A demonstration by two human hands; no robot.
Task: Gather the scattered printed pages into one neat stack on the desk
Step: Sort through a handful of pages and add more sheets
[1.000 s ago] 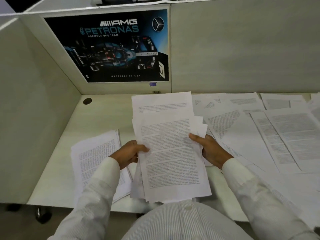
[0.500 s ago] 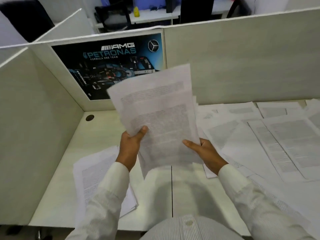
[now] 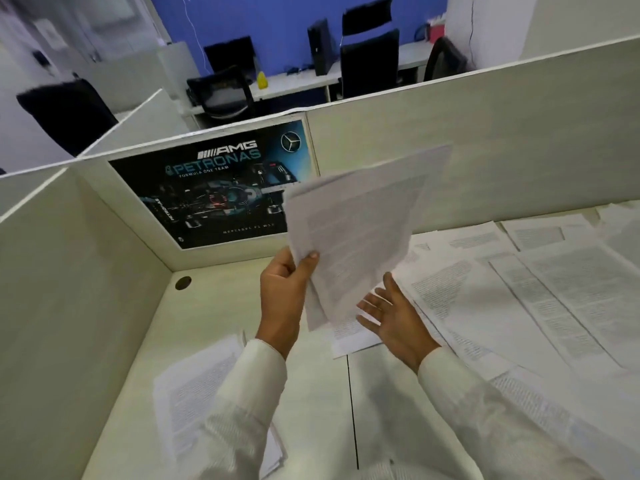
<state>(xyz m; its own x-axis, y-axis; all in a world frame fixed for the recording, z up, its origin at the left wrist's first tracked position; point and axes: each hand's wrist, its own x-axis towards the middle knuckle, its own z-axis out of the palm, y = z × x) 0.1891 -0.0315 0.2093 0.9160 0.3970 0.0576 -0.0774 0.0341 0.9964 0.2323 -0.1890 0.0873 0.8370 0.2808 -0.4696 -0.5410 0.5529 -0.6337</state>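
Left hand (image 3: pixel 285 289) pinching raised sheaf of pages (image 3: pixel 356 233), right hand (image 3: pixel 394 317) spread beneath

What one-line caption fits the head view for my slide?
Left hand holds a paper sheaf above the desk, right hand open beside it; scattered pages cover the right side.

The poster (image 3: pixel 211 188) reads "AMG PETRONAS FORMULA ONE TEAM". Print on the printed pages (image 3: pixel 360 230) is too small to read.
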